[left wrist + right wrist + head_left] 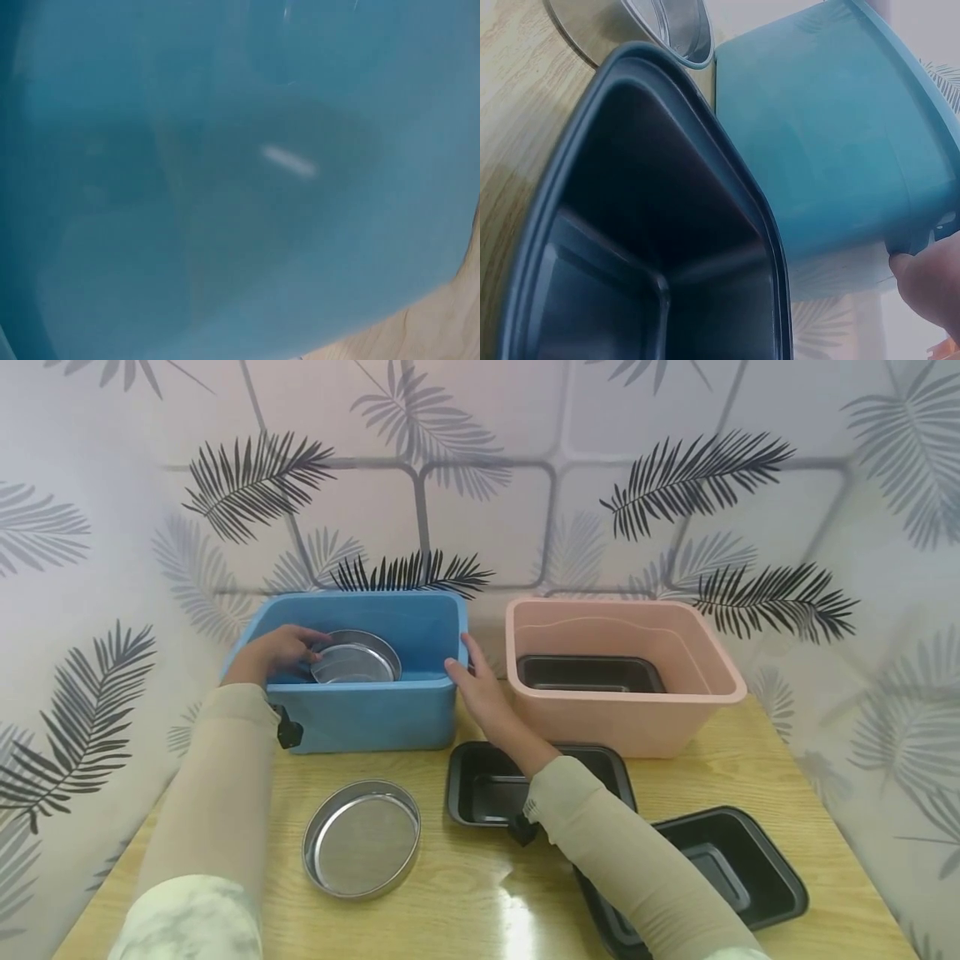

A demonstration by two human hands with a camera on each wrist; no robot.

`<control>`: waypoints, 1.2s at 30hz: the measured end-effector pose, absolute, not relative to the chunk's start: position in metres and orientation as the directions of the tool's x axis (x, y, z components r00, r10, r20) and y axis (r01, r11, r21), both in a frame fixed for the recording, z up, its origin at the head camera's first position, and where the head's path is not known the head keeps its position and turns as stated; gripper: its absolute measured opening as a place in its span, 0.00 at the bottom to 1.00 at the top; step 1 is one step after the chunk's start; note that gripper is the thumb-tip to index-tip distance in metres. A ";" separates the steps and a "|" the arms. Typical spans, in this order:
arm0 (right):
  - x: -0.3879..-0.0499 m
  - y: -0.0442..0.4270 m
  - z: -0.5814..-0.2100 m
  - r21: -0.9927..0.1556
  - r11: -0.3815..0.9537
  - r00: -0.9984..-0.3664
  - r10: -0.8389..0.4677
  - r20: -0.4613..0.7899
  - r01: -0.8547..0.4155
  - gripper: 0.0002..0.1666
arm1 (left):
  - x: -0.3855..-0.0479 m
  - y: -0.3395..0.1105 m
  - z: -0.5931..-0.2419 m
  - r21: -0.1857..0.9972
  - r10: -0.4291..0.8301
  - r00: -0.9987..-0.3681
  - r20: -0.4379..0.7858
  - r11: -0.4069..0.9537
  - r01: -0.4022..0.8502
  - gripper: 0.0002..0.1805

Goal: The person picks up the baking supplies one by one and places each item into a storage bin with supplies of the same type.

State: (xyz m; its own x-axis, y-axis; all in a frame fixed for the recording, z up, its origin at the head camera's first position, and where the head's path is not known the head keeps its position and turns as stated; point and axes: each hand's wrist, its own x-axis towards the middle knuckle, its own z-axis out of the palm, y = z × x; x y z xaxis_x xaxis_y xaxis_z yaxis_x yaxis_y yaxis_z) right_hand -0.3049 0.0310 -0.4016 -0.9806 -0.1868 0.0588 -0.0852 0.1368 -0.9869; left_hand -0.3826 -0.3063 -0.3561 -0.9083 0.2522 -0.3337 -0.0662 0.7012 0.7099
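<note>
In the head view my left hand [279, 648] reaches into the blue bin [375, 718], its slightly bent fingers at the left edge of two round metal pans [352, 663] that lie overlapping inside. Whether they touch the rim is hard to tell. My right hand [487, 697] holds the bin's right rim near the front corner, thumb on the inner side; the right wrist view also shows this hand [930, 289] against the blue bin [817, 127]. Only the bin's blue wall [225, 225] fills the left wrist view; the left hand is out of it.
A pink bin [600, 718] with a dark loaf pan [588, 672] inside stands at the right. On the wooden table [450, 910] are a round pan [363, 843], a dark loaf pan [487, 789] under my right forearm, and dark pans [765, 868] at front right.
</note>
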 end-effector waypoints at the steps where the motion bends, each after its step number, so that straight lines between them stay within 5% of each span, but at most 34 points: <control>1: -0.305 0.031 -0.402 -0.987 0.137 -0.981 -0.186 0.060 -0.086 0.38 | -0.382 -0.306 -0.356 0.706 0.243 -0.910 -0.335 0.705 -0.072 0.31; 12: -0.304 0.032 -0.402 -0.989 0.119 -0.980 -0.186 0.069 -0.092 0.38 | -0.378 -0.303 -0.351 0.675 0.206 -0.934 -0.293 0.736 -0.049 0.30; 36: -0.306 0.033 -0.403 -0.992 0.090 -0.972 -0.227 0.065 -0.088 0.39 | -0.344 -0.292 -0.331 0.874 0.330 -0.940 -0.092 0.479 0.083 0.30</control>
